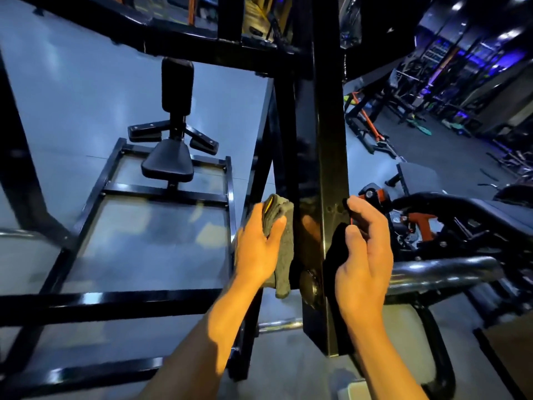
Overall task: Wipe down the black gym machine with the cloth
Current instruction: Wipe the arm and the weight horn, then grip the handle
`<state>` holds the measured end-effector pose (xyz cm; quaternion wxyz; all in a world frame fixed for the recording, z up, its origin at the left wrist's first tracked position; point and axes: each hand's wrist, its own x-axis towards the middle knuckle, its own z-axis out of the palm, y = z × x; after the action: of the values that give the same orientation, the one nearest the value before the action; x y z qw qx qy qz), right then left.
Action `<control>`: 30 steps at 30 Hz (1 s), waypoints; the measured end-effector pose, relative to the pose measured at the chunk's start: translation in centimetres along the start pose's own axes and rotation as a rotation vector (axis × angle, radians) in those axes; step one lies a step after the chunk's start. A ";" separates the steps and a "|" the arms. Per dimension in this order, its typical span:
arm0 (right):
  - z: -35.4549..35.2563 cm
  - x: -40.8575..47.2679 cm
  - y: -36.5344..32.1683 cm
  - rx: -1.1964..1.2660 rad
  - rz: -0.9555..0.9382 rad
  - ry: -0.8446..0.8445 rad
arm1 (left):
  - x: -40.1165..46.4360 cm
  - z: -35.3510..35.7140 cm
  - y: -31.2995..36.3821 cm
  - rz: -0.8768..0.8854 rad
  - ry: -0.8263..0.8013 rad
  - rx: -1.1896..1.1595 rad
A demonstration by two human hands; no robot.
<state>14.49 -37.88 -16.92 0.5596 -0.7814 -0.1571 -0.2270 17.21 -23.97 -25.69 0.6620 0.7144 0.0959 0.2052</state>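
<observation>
Both bare forearms come in from bottom of frame, one each side of the glossy black square-section steel upright (pixel 331 168) of the black gym machine. Left hand (pixel 256 249) grips a bunched grey terry cloth (pixel 281 241), thumb on top, fingers wrapped round it; cloth is pressed vs the left face of the post, a tail of it hanging down past the wrist. Yellow-ish strip shows in the fold near top of cloth. Right hand (pixel 364 255) sits on the right face/edge of the same post, fingers curled, holding a black cloth-like item (pixel 334 255) against the metal — can't tell exactly what it is, too dark. Index fingertip is near small holes in the post.

Just below hands: round black knob (pixel 310 287) on the post, and a chrome tube (pixel 441 271) running off to the right. Beyond, right side: orange-and-black fittings (pixel 377 196) and a black padded bench (pixel 490 203).

Left of post, further down/away: black rectangular floor frame (pixel 164 194) w/ crossbars on grey floor, carrying a black padded seat (pixel 168 166) and upright black back pad (pixel 176 85). Far bkgd upper right: dim gym floor w/ racks (pixel 450 62), blue-purple lighting, blurry.
</observation>
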 end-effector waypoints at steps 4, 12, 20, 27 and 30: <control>0.1 -0.1 0.1 -0.027 -0.022 -0.003 | -6.3 0.1 -3.2 -0.102 -0.042 -0.063; 0.3 -0.2 -0.1 -0.017 -0.019 0.005 | 0.1 -0.5 1.2 0.041 -0.015 -0.012; 0.3 -0.1 0.2 -0.040 -0.031 0.000 | -9.9 0.3 -4.3 -0.102 -0.073 -0.007; 0.1 -0.3 0.1 -0.030 -0.020 0.025 | -6.2 -0.5 0.4 0.013 -0.092 -0.098; 0.2 -0.4 -0.2 -0.024 -0.009 0.016 | -8.8 -1.1 -0.9 -0.016 -0.183 -0.022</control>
<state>14.10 -37.66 -17.06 0.5505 -0.7856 -0.1533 -0.2374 8.98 -26.48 -27.97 0.6775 0.7221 0.0386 0.1346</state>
